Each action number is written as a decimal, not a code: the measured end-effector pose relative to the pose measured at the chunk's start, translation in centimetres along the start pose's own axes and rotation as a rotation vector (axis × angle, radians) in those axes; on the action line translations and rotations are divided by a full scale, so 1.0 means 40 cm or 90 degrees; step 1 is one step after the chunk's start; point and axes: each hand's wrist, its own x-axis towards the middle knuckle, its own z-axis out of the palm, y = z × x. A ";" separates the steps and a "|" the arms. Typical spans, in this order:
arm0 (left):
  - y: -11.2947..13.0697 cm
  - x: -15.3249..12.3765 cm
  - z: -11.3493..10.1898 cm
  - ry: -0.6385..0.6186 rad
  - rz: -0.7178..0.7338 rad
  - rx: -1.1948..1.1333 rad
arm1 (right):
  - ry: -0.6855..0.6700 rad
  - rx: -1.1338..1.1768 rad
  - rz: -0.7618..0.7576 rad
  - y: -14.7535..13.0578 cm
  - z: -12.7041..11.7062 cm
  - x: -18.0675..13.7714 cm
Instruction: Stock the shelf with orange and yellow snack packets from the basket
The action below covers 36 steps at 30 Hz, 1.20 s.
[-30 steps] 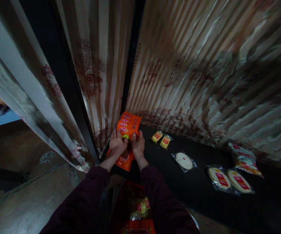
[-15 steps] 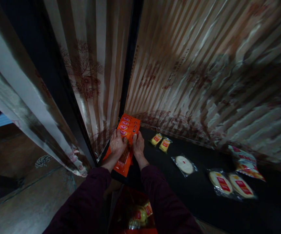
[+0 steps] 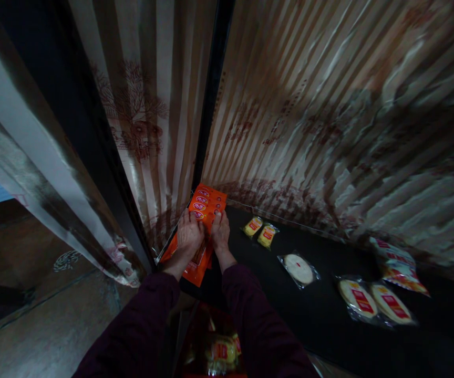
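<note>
Several orange snack packets (image 3: pixel 207 202) lie overlapped in a row at the far left corner of a black shelf (image 3: pixel 329 315). My left hand (image 3: pixel 189 236) rests palm down on the packets with its fingers stretched flat. Beside it, my right hand (image 3: pixel 219 233) also presses flat on the packets' right side, fingers straight. Both arms wear dark maroon sleeves.
Two small yellow packets (image 3: pixel 260 231) lie right of my hands, then a clear-wrapped round white cake (image 3: pixel 298 269), two round cakes with red labels (image 3: pixel 372 302) and a colourful bag (image 3: pixel 398 265). A red basket (image 3: pixel 215 349) with goods sits below. Striped patterned walls enclose the corner.
Both hands have flattened onto the orange packets, which now lie lower on the shelf. The view shifted slightly.
</note>
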 end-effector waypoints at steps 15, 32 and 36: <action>0.013 -0.036 -0.011 -0.012 0.037 -0.057 | -0.035 0.069 0.031 -0.004 -0.037 0.021; 0.008 -0.156 -0.047 -0.111 0.144 0.038 | -0.042 0.139 0.037 0.010 -0.010 0.058; 0.009 -0.159 -0.054 -0.109 0.144 0.056 | -0.063 0.148 0.010 0.011 -0.018 0.054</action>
